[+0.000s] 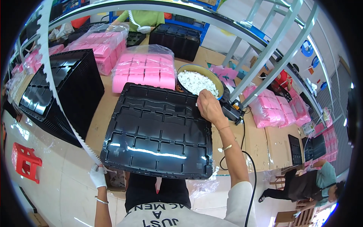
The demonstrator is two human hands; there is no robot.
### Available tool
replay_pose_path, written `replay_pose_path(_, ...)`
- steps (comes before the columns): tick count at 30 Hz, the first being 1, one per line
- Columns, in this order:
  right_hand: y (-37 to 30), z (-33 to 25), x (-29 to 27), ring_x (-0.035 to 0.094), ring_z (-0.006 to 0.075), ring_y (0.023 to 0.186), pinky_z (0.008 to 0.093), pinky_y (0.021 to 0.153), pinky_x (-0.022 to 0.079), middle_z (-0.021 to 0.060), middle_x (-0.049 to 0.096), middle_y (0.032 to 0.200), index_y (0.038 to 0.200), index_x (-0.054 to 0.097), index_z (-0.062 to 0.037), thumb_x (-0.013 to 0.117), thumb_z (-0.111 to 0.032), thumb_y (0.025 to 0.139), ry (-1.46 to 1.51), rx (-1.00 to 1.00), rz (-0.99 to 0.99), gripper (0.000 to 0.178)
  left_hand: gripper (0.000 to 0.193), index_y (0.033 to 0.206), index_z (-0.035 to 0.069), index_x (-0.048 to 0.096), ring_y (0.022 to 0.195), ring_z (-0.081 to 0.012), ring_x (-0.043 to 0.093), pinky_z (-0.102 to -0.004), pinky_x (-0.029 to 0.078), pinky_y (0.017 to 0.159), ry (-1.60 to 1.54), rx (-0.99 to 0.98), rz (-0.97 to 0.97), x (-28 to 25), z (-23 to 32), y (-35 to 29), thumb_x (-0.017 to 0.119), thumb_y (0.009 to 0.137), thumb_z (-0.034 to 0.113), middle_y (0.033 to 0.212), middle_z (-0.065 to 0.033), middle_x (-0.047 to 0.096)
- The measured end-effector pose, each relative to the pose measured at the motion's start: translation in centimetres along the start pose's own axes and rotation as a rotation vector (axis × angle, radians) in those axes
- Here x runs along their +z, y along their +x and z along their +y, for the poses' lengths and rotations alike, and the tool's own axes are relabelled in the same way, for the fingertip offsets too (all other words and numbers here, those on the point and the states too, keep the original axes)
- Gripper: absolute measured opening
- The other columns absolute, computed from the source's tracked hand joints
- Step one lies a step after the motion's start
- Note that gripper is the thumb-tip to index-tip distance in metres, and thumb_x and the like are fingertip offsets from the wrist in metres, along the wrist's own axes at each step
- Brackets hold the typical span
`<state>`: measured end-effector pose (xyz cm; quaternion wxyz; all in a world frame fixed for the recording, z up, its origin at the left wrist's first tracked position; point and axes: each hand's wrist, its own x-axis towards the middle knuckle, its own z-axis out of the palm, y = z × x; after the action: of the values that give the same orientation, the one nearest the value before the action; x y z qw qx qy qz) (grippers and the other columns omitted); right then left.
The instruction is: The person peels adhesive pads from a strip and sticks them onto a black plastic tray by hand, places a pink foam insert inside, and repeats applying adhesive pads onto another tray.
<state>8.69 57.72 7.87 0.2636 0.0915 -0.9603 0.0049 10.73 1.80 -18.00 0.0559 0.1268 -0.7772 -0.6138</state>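
A black plastic tray with molded compartments lies in front of me, its glossy surface catching the light. My left hand, in a white glove, is closed around the lower end of a long white notched strip, beside the tray's near left corner. That strip runs up past the far left. At the tray's far right corner is my right hand, bare, its fingers bent together against the edge. Whatever they pinch is mostly hidden. Just beyond it stands a round bowl full of small white pieces.
Stacks of black trays stand left and at the back. Bagged pink blocks sit behind my tray. A metal frame and a black cable are at right. Co-workers are across the table and at right. A red stool stands left.
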Motion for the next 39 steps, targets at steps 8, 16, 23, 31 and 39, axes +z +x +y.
replay_pose_path(8,-0.8,0.0,-1.5,0.061,0.0347,0.09,0.039,0.08,0.051,0.0152,0.06,0.094,0.087,0.06,-0.0011,0.065,0.003,0.081,0.362,0.149,0.147,0.009,0.026,0.117,0.002,0.063,0.081,-0.016,0.063,-0.0267,0.052,0.079,0.179,0.23,0.27,-2.4,9.1,-2.7,0.066,0.091,0.002,0.104,-0.0076,0.063)
replay_pose_path(16,-0.2,6.5,0.0,0.066,0.0319,0.081,0.0403,0.078,0.053,0.0177,0.065,0.087,0.087,0.065,0.0001,0.064,-0.003,0.084,0.424,0.467,0.037,0.005,0.009,0.098,0.0,0.066,0.089,-0.0154,0.062,-0.0274,0.051,0.079,-0.058,0.684,-0.138,3.2,28.7,-5.6,0.063,0.092,-0.007,0.103,-0.0083,0.064)
replay_pose_path(23,0.6,2.9,-1.3,0.061,0.0315,0.098,0.0391,0.088,0.049,0.0139,0.06,0.101,0.083,0.063,-0.0018,0.067,0.003,0.077,0.511,0.144,-0.094,0.009,0.015,0.096,0.001,0.068,0.091,-0.0211,0.065,-0.0286,0.051,0.081,0.151,0.917,-0.267,8.8,31.1,-3.4,0.065,0.087,-0.009,0.106,-0.0108,0.066)
replay_pose_path(31,0.2,1.6,-0.3,0.055,0.0359,0.097,0.0446,0.085,0.046,0.0158,0.055,0.102,0.084,0.059,0.0012,0.068,0.004,0.076,0.204,0.064,-0.055,0.012,0.013,0.096,0.002,0.069,0.101,-0.0281,0.065,-0.0348,0.051,0.087,0.28,0.825,-0.301,10.0,29.4,-1.8,0.068,0.085,-0.004,0.11,-0.0117,0.066)
replay_pose_path(39,-0.9,0.2,0.0,0.055,0.035,0.096,0.0426,0.086,0.047,0.0144,0.056,0.102,0.088,0.058,0.0017,0.066,0.002,0.08,0.209,0.042,0.042,0.011,0.012,0.096,0.002,0.069,0.1,-0.0286,0.065,-0.0348,0.051,0.085,0.304,0.82,-0.332,10.4,29.2,-1.8,0.068,0.085,-0.004,0.109,-0.0118,0.066)
